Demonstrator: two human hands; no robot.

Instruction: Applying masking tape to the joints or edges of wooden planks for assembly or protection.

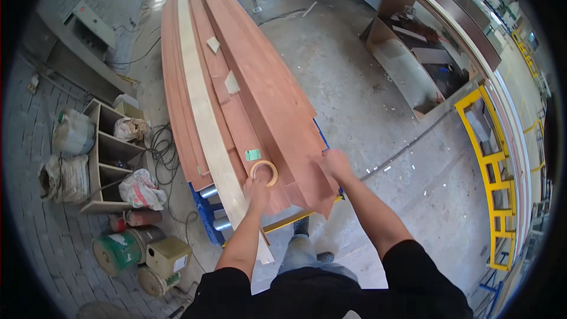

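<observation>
The far pale strip point(198, 94) leaves open passage, with the tape roll point(274, 173) and green pad point(253, 155) obstructing alongside

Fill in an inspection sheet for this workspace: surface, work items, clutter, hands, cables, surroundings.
Surface: blue-framed roller stand beneath reddish-brown boards.
Work items: long pale strip along the boards; tan tape roll, small green block and two off-white pieces among them.
Clutter: small white scraps on the floor.
Left hand: at the tan tape roll; grip unclear.
Right hand: at the boards' right edge, near the closest end; blurred.
Cables: black cable loops beside the shelf unit.
Surroundings: sacks and green bucket left; yellow metal frame right.
</observation>
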